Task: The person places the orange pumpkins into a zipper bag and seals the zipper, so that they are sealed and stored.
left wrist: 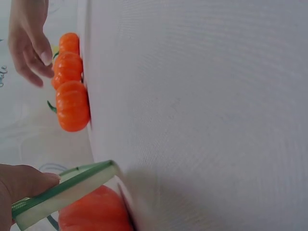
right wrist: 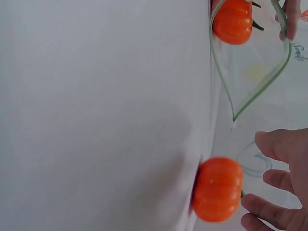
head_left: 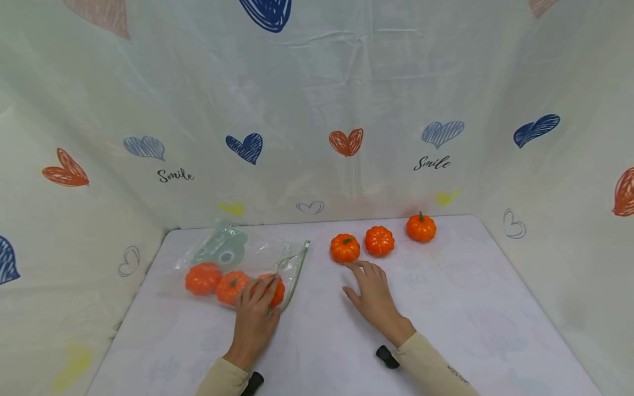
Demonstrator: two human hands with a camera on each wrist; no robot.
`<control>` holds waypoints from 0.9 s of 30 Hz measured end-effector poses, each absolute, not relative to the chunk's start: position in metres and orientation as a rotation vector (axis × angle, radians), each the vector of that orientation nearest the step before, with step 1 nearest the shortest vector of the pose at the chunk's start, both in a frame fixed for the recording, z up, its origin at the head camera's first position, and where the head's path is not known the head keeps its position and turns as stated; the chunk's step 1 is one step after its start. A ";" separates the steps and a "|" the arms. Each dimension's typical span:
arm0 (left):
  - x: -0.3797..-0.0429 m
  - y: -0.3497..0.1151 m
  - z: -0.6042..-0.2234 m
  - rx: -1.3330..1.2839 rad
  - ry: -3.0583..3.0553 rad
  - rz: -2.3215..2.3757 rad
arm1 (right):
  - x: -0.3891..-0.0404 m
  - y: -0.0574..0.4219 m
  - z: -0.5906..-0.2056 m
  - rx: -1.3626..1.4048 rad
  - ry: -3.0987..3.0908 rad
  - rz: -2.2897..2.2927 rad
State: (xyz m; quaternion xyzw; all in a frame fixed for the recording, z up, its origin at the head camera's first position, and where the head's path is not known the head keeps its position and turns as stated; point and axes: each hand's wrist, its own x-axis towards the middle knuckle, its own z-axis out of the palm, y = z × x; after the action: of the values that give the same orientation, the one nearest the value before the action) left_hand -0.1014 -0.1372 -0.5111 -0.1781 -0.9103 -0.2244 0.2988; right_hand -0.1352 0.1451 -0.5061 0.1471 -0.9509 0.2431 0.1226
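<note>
- A pale sheet [head_left: 307,82], printed with hearts and the word "Smile", is hung beyond both hands and to their sides.
- A white bench [head_left: 446,308] is set beneath the hands.
- A clear bag [head_left: 262,256] with a green-edged mouth is laid under and left of the left hand, its mouth turned toward the right hand.
- By the left hand [head_left: 256,313] the bag's upper lip is pinched, and the mouth is held parted.
- The right hand [head_left: 373,297] is spread, its fingers slightly bent; whether the near pumpkin [head_left: 345,248] just beyond its fingertips is touched cannot be told.
- Three bagged pumpkins [head_left: 203,279] are enclosed, one partly covered by the left hand, two left of it.
- Beyond the right hand, the middle pumpkin [head_left: 379,241] and, farther right, the far pumpkin [head_left: 421,228] are placed.
</note>
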 end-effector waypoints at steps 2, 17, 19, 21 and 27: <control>-0.101 -0.137 -0.511 -0.465 -2.431 -0.596 | -0.135 0.155 -0.507 0.404 -2.779 0.699; -0.099 -0.138 -0.510 -0.457 -2.448 -0.591 | -0.134 0.220 -0.512 0.270 -2.776 0.638; -0.099 -0.138 -0.510 -0.456 -2.449 -0.593 | -0.135 0.227 -0.512 0.253 -2.785 0.635; -0.099 -0.138 -0.510 -0.454 -2.451 -0.594 | -0.136 0.234 -0.511 0.239 -2.790 0.628; -0.100 -0.138 -0.512 -0.455 -2.455 -0.603 | -0.139 0.254 -0.509 0.199 -2.812 0.597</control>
State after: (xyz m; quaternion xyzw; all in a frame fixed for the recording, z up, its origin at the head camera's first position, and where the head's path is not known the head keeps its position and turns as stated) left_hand -0.0998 -0.1382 -0.5125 -0.1699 -0.9168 -0.2252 0.2827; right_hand -0.1386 0.2539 -0.5092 0.0686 -0.9676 0.2055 0.1297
